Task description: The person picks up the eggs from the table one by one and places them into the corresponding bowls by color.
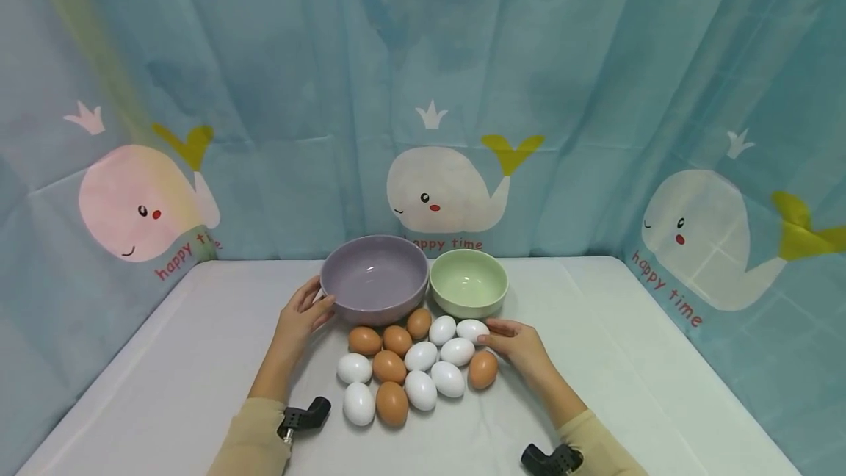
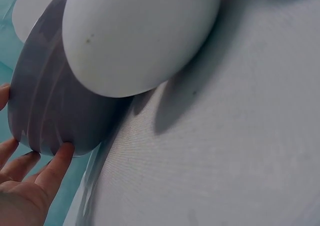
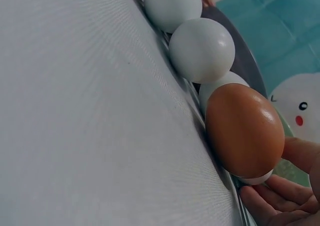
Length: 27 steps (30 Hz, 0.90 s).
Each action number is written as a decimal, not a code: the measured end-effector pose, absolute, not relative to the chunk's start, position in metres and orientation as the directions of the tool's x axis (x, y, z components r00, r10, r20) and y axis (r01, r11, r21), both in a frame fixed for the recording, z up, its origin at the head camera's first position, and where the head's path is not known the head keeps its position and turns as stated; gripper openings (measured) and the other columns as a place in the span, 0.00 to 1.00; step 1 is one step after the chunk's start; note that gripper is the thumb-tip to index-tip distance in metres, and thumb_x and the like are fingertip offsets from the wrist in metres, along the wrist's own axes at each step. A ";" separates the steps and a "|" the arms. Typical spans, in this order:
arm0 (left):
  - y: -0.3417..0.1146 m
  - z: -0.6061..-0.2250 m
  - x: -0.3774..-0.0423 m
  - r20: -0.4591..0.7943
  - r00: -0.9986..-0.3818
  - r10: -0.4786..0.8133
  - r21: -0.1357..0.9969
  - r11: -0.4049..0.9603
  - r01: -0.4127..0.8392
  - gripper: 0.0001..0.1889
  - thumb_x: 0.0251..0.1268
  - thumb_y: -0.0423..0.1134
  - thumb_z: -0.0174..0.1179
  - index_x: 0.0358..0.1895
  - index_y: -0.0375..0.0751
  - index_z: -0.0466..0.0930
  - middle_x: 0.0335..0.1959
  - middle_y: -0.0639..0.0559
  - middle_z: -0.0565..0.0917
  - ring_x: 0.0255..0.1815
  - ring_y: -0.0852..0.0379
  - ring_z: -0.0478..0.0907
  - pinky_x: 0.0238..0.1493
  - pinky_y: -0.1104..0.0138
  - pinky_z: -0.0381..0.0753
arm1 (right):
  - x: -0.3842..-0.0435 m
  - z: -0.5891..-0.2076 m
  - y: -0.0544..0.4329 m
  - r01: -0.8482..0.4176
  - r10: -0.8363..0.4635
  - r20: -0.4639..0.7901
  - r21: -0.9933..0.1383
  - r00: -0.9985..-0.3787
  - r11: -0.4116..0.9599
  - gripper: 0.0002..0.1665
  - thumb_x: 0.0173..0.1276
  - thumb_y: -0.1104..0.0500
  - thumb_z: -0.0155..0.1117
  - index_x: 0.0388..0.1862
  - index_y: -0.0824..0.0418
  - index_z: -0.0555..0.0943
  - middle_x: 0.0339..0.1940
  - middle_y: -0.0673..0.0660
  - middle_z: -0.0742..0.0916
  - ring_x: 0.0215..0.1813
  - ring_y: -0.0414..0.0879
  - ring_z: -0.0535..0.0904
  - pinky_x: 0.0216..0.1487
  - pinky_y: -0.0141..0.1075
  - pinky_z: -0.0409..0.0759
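My left hand (image 1: pixel 300 314) rests at the left side of the purple bowl (image 1: pixel 375 279), its fingertips spread along the outer wall. In the left wrist view, those fingers (image 2: pixel 56 168) touch the purple bowl (image 2: pixel 45 95) while a white egg (image 2: pixel 140 35) fills the foreground. My right hand (image 1: pixel 518 344) pinches a white egg (image 1: pixel 472 331) between thumb and fingers, in front of the green bowl (image 1: pixel 468 285). A brown egg (image 1: pixel 483 370) lies just below that hand; in the right wrist view, this brown egg (image 3: pixel 245 130) hides most of the pinched one.
Several brown eggs (image 1: pixel 392 404) and white eggs (image 1: pixel 359 404) lie close together on the white table (image 1: pixel 634 388) in front of the two bowls. Behind the table hangs a blue curtain (image 1: pixel 297 94) printed with whales.
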State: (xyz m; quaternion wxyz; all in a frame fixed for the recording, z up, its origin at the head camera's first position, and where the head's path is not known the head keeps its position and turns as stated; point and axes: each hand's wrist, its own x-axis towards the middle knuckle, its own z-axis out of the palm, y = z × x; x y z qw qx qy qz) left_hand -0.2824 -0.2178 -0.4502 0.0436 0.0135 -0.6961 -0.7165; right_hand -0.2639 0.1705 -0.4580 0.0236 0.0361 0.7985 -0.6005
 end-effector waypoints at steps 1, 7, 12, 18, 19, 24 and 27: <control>-0.217 -0.450 -0.282 0.040 -0.996 -0.078 0.999 -0.028 0.042 0.40 0.72 0.40 0.60 0.80 0.38 0.48 0.82 0.40 0.50 0.79 0.38 0.55 0.51 0.80 0.84 | -0.264 -0.458 0.171 0.089 0.028 -0.084 -0.957 -0.996 0.277 0.29 0.59 0.56 0.76 0.58 0.65 0.82 0.57 0.61 0.87 0.61 0.51 0.82 0.61 0.38 0.84; -0.216 -0.447 -0.285 0.028 -0.997 -0.078 1.000 -0.013 0.029 0.40 0.73 0.42 0.59 0.80 0.42 0.47 0.82 0.44 0.50 0.80 0.42 0.55 0.54 0.79 0.83 | -0.265 -0.458 0.170 0.091 0.020 -0.089 -0.962 -0.996 0.258 0.31 0.60 0.56 0.75 0.60 0.66 0.80 0.58 0.63 0.86 0.59 0.49 0.83 0.58 0.35 0.85; -0.216 -0.444 -0.287 0.024 -0.997 -0.074 0.999 -0.025 0.026 0.40 0.73 0.42 0.59 0.80 0.43 0.47 0.82 0.46 0.50 0.80 0.45 0.55 0.57 0.78 0.82 | -0.268 -0.458 0.169 0.089 0.029 -0.084 -0.963 -0.996 0.254 0.31 0.60 0.56 0.75 0.61 0.67 0.80 0.58 0.64 0.86 0.56 0.47 0.84 0.53 0.32 0.86; -0.216 -0.447 -0.288 0.002 -0.997 -0.081 1.000 -0.030 0.005 0.40 0.72 0.43 0.60 0.80 0.43 0.47 0.82 0.48 0.51 0.80 0.47 0.56 0.57 0.79 0.82 | -0.268 -0.459 0.168 0.077 0.026 -0.073 -0.961 -0.997 0.265 0.29 0.59 0.59 0.76 0.58 0.68 0.81 0.56 0.64 0.87 0.55 0.47 0.84 0.50 0.29 0.86; -0.217 -0.448 -0.288 0.002 -0.997 -0.082 1.000 -0.028 0.004 0.40 0.72 0.43 0.60 0.80 0.43 0.48 0.82 0.48 0.51 0.80 0.47 0.57 0.57 0.78 0.82 | -0.268 -0.459 0.168 0.076 0.024 -0.072 -0.959 -0.997 0.271 0.29 0.59 0.59 0.76 0.58 0.68 0.81 0.56 0.65 0.86 0.56 0.48 0.84 0.51 0.30 0.86; -0.218 -0.450 -0.287 0.006 -0.997 -0.074 1.000 -0.023 0.007 0.41 0.72 0.44 0.61 0.80 0.43 0.47 0.82 0.47 0.50 0.80 0.46 0.56 0.58 0.77 0.82 | -0.268 -0.460 0.166 0.070 0.019 -0.067 -0.954 -0.998 0.291 0.29 0.59 0.59 0.76 0.58 0.69 0.81 0.57 0.65 0.86 0.58 0.50 0.83 0.54 0.35 0.87; -0.219 -0.450 -0.286 0.004 -0.997 -0.075 1.000 -0.018 0.006 0.41 0.72 0.44 0.60 0.80 0.42 0.47 0.82 0.47 0.50 0.80 0.46 0.56 0.60 0.75 0.81 | -0.269 -0.460 0.165 0.075 0.023 -0.071 -0.953 -0.997 0.295 0.29 0.59 0.58 0.76 0.58 0.67 0.82 0.56 0.64 0.87 0.57 0.49 0.83 0.55 0.37 0.87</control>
